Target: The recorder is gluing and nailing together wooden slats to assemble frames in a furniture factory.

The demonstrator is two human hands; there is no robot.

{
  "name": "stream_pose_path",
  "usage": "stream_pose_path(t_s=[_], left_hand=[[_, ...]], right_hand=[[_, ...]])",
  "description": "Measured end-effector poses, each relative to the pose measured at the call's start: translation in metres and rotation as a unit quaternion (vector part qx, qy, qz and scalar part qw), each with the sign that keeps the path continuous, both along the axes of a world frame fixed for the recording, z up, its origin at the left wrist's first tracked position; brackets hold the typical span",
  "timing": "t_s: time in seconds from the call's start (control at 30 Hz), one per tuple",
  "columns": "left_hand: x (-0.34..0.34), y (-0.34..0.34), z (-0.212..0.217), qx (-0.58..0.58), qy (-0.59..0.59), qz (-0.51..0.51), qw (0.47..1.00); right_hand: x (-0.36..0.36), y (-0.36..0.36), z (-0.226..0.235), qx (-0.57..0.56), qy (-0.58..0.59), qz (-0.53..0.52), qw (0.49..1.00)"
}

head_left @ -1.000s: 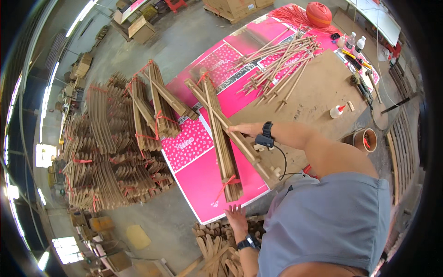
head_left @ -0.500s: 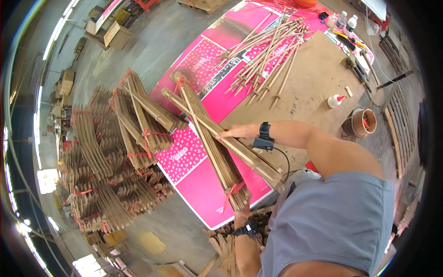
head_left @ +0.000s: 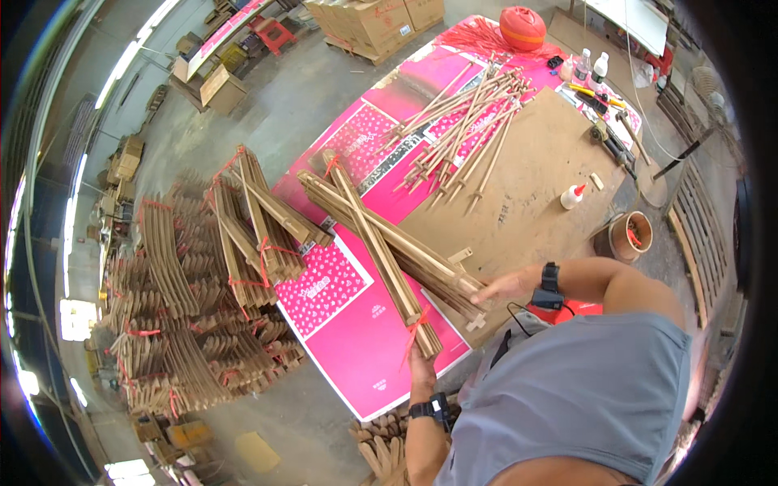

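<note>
Two long bundles of wooden strips cross on the pink-covered table (head_left: pixel 356 356). My left hand (head_left: pixel 422 371) is closed around the near end of the tied bundle (head_left: pixel 387 275), just below its red string. The other bundle (head_left: pixel 421 253) lies across it, slanting toward me at the right; no string shows on it. At that bundle's near end, my right hand (head_left: pixel 512 285) has its fingers stretched out, and the fingertips touch the strip ends. Part of the left fingers is hidden beneath the wood.
More tied bundles (head_left: pixel 259 235) lie at the table's left edge, beside a large stack of strips (head_left: pixel 162 324). Thin wooden rods (head_left: pixel 466 134) are heaped farther back. A glue bottle (head_left: pixel 572 196) and a bucket (head_left: pixel 624 237) stand at the right, with a power tool (head_left: pixel 613 146) beyond.
My right hand has slid from the middle of the upper bundle to its near end. My left hand still holds the tied bundle. The head view has shifted, showing more of the far side.
</note>
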State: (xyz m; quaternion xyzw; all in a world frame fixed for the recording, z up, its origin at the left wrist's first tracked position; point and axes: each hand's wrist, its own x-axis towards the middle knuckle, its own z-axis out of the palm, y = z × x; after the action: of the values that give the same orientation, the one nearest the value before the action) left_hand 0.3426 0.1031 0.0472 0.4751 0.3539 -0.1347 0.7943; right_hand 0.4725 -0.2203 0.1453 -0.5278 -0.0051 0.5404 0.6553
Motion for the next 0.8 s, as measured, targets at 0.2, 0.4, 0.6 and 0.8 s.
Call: stream_pose_path(t_s=[0.2, 0.4, 0.6, 0.8], left_hand=[[0.009, -0.011, 0.003, -0.016, 0.000, -0.037, 0.999], [0.012, -0.002, -0.005, -0.107, -0.041, -0.010, 0.993], [0.034, -0.021, 0.008, -0.138, -0.068, -0.009, 0.988], [0.087, 0.004, -0.008, -0.078, -0.068, -0.050, 0.993]], right_hand=[[-0.017, 0.015, 0.010, 0.013, 0.005, -0.128, 0.992], [-0.006, 0.042, 0.046, -0.085, -0.108, -0.107, 0.985], [0.015, 0.054, 0.057, -0.153, -0.191, -0.130, 0.961], [0.066, 0.058, 0.034, -0.145, -0.118, -0.152, 0.971]])
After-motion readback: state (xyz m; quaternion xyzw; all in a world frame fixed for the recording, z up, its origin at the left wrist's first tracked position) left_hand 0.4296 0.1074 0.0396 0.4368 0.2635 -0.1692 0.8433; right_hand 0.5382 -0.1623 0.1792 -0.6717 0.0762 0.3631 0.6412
